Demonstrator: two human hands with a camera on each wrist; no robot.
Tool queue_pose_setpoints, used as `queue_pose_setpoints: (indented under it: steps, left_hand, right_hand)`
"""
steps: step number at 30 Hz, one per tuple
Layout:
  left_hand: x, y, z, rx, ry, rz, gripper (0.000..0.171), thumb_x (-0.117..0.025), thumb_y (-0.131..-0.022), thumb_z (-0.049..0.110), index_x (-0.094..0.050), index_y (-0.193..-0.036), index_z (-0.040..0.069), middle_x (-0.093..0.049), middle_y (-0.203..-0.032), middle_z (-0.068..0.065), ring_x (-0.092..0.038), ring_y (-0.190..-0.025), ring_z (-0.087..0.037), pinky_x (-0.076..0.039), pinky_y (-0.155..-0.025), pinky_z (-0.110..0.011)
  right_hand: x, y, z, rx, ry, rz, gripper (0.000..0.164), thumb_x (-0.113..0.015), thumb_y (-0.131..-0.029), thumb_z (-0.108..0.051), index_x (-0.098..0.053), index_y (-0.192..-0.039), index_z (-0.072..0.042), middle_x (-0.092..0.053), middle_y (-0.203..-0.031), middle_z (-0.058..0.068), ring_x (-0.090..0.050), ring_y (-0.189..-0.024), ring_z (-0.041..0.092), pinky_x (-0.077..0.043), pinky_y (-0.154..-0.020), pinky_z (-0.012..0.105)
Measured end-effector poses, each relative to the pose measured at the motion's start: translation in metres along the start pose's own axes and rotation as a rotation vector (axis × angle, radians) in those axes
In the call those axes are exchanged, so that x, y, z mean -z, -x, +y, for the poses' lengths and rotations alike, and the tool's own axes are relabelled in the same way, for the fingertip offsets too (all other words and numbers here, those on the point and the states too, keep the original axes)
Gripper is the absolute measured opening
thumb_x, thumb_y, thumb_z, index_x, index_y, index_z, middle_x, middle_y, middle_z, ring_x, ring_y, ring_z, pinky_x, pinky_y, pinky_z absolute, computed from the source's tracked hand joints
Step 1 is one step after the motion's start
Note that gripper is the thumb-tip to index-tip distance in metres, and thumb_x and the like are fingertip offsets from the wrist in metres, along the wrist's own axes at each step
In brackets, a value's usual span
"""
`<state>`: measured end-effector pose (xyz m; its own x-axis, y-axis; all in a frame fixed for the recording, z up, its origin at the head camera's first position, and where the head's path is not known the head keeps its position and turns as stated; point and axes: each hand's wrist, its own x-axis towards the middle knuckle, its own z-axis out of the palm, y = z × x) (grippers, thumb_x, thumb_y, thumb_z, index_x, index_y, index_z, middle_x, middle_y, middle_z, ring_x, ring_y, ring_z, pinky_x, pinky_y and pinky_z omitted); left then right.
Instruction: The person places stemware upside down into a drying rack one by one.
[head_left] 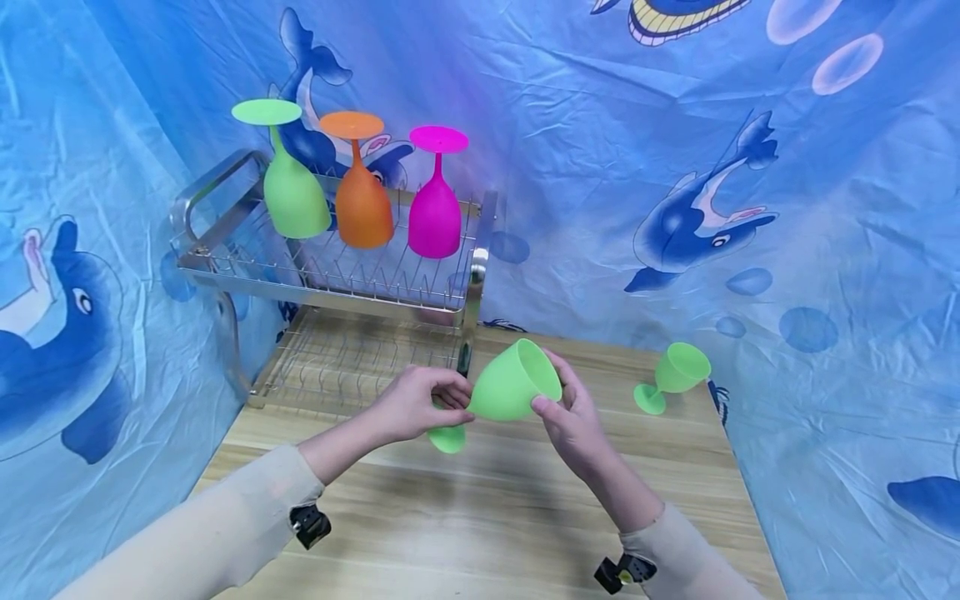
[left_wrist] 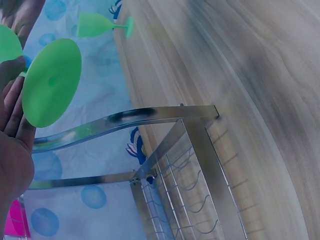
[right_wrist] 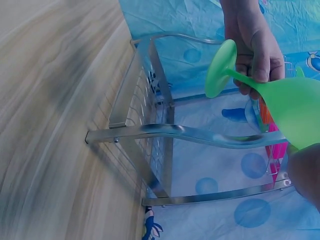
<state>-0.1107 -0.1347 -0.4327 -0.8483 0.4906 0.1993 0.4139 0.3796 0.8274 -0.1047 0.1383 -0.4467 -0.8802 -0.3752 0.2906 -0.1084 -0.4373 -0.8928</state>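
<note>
A light green plastic goblet (head_left: 506,387) is held tilted in the air above the table, its mouth toward the upper right. My left hand (head_left: 416,404) pinches its stem between thumb and fingers; the round base (left_wrist: 52,82) sticks out past that hand. My right hand (head_left: 573,417) grips the bowl near the rim, thumb on the near side and fingers partly hidden behind it. In the right wrist view the bowl (right_wrist: 295,110) and the left hand's thumb on the stem show plainly.
A two-tier metal dish rack (head_left: 322,292) stands at the back left. Upside down on its upper tier are a green goblet (head_left: 296,196), an orange goblet (head_left: 363,208) and a magenta goblet (head_left: 435,221). Another green goblet (head_left: 681,369) stands at the table's right. A blue dolphin-print curtain (head_left: 570,208) surrounds the wooden table (head_left: 600,492).
</note>
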Motion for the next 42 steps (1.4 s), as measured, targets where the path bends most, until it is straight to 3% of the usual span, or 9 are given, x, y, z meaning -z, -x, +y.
queue_pose_setpoints:
  steps: [5,9,14,17,21,25,31,38,42]
  left_hand:
    - [0.003,0.002,-0.002,0.015,-0.005,-0.002,0.019,-0.088,-0.088,0.01,-0.079,-0.104,0.01,-0.08,-0.094,0.005,-0.076,-0.086,-0.007,-0.065,-0.08,-0.026]
    - [0.007,0.005,-0.002,0.018,0.007,-0.009,0.018,-0.087,-0.089,0.008,-0.079,-0.105,0.01,-0.08,-0.094,0.004,-0.076,-0.086,-0.008,-0.065,-0.08,-0.027]
    - [0.017,0.009,-0.003,0.007,-0.008,-0.027,0.019,-0.087,-0.088,0.005,-0.079,-0.106,0.006,-0.08,-0.095,0.0,-0.077,-0.086,-0.01,-0.065,-0.079,-0.026]
    - [0.025,0.01,-0.004,0.002,-0.024,-0.053,0.019,-0.086,-0.089,0.004,-0.079,-0.106,0.005,-0.08,-0.095,-0.001,-0.076,-0.086,-0.01,-0.065,-0.078,-0.025]
    - [0.037,0.012,-0.002,0.004,-0.039,-0.094,0.018,-0.086,-0.089,0.004,-0.08,-0.105,0.008,-0.08,-0.095,0.002,-0.076,-0.084,-0.009,-0.065,-0.077,-0.026]
    - [0.047,0.013,0.003,-0.005,-0.07,-0.141,0.017,-0.086,-0.088,0.003,-0.081,-0.102,0.01,-0.079,-0.092,0.005,-0.076,-0.082,-0.007,-0.065,-0.076,-0.025]
    - [0.062,0.01,0.011,-0.004,-0.137,-0.218,0.015,-0.087,-0.087,0.003,-0.082,-0.099,0.009,-0.078,-0.087,0.006,-0.074,-0.08,-0.005,-0.064,-0.073,-0.023]
    - [0.076,0.004,0.022,-0.002,-0.213,-0.282,0.013,-0.088,-0.086,0.004,-0.082,-0.096,0.011,-0.077,-0.085,0.008,-0.072,-0.078,-0.003,-0.064,-0.072,-0.023]
    - [0.08,0.0,0.028,-0.003,-0.248,-0.317,0.013,-0.088,-0.087,0.004,-0.081,-0.096,0.011,-0.076,-0.085,0.009,-0.071,-0.077,-0.003,-0.063,-0.072,-0.021]
  right_hand:
    - [0.001,0.0,-0.001,-0.025,0.026,-0.026,0.083,-0.079,-0.094,-0.007,-0.03,-0.16,0.003,-0.054,-0.144,0.005,-0.062,-0.125,0.014,-0.055,-0.107,0.029]
    - [0.005,0.0,-0.008,-0.02,0.139,-0.088,0.093,-0.084,-0.093,-0.012,-0.026,-0.164,0.004,-0.047,-0.155,0.011,-0.056,-0.134,0.015,-0.053,-0.11,0.029]
    - [0.017,-0.004,-0.029,0.057,0.44,-0.201,0.098,-0.085,-0.087,0.002,-0.025,-0.164,0.006,-0.032,-0.169,0.027,-0.041,-0.154,0.024,-0.037,-0.124,0.028]
    - [0.021,-0.007,-0.046,0.084,0.673,-0.256,0.104,-0.089,-0.081,0.005,-0.028,-0.165,0.0,-0.033,-0.17,0.023,-0.035,-0.157,0.033,-0.032,-0.127,0.028]
    - [0.021,-0.013,-0.068,0.093,0.968,-0.318,0.11,-0.097,-0.078,-0.014,-0.032,-0.166,-0.008,-0.038,-0.169,0.015,-0.04,-0.154,0.036,-0.035,-0.126,0.035]
    - [0.019,-0.02,-0.08,0.099,1.151,-0.391,0.113,-0.099,-0.078,-0.031,-0.033,-0.167,-0.01,-0.04,-0.168,0.01,-0.045,-0.15,0.035,-0.041,-0.123,0.051]
    - [0.012,-0.023,-0.084,0.049,1.236,-0.45,0.118,-0.098,-0.076,-0.044,-0.029,-0.169,-0.016,-0.037,-0.169,0.007,-0.043,-0.151,0.034,-0.044,-0.117,0.062]
    - [0.005,-0.027,-0.075,0.024,1.229,-0.459,0.118,-0.096,-0.075,-0.053,-0.03,-0.168,-0.022,-0.039,-0.167,0.002,-0.044,-0.151,0.029,-0.044,-0.119,0.057]
    - [0.004,-0.029,-0.067,0.056,1.205,-0.443,0.117,-0.098,-0.074,-0.05,-0.032,-0.167,-0.022,-0.039,-0.166,-0.001,-0.043,-0.151,0.025,-0.043,-0.121,0.053]
